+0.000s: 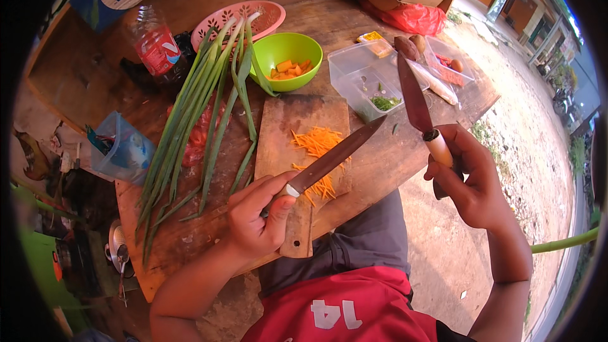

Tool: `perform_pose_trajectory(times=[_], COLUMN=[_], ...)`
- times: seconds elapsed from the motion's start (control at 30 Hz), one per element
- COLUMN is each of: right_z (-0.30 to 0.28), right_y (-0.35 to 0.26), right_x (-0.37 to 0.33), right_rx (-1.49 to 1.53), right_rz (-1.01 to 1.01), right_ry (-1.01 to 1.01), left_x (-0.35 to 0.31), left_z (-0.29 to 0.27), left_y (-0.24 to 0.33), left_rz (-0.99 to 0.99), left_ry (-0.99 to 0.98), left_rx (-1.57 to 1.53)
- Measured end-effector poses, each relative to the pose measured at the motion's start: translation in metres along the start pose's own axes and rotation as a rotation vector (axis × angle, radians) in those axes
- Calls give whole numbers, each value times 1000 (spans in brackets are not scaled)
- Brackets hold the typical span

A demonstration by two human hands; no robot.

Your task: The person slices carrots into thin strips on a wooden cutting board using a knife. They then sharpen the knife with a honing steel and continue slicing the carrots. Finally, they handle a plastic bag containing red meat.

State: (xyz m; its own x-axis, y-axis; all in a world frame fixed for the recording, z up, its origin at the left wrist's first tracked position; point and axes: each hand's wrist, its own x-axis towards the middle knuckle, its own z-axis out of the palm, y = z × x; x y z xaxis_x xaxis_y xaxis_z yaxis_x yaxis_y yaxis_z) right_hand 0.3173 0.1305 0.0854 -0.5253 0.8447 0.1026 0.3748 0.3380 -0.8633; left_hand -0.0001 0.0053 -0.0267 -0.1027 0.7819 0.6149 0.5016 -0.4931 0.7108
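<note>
Gripping one knife (339, 155), the left hand (259, 214) curls its fingers round the handle, the blade slanting above carrot strips (318, 140) on a cutting board (275, 126); the right hand (474, 182) wraps its fingers round another knife's white handle (438, 149), that blade pointing up near a clear container (348, 64). Farther off, spring onions (195, 107) stretch toward a pink basket (271, 16), beside a green bowl (304, 44) of orange chunks (290, 71).

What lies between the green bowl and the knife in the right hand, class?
In the head view, a clear plastic container shows between the bowl and that knife.
</note>
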Motion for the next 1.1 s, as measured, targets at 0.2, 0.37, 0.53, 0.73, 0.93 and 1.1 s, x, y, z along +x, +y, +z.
perform_pose_trajectory(times=[0.2,0.37,0.53,0.73,0.93,1.1], right_z=[-4,6,13,3,19,7], right_y=[-18,-26,-29,-19,-16,0], right_x=[8,11,3,1,10,13], right_rx=[-310,150,197,-353,-537,-787], right_rz=[84,331,183,-253,-546,-442], right_ry=[-545,-464,-371,-747,-26,-207], left_x=[3,5,6,5,3,7], left_z=[0,1,1,5,3,5], left_y=[-1,-2,-4,-6,-2,0], left_rz=[21,65,69,71,77,84], left_ry=[1,-3,-11,29,3,19], left_rx=[8,36,50,42,49,19])
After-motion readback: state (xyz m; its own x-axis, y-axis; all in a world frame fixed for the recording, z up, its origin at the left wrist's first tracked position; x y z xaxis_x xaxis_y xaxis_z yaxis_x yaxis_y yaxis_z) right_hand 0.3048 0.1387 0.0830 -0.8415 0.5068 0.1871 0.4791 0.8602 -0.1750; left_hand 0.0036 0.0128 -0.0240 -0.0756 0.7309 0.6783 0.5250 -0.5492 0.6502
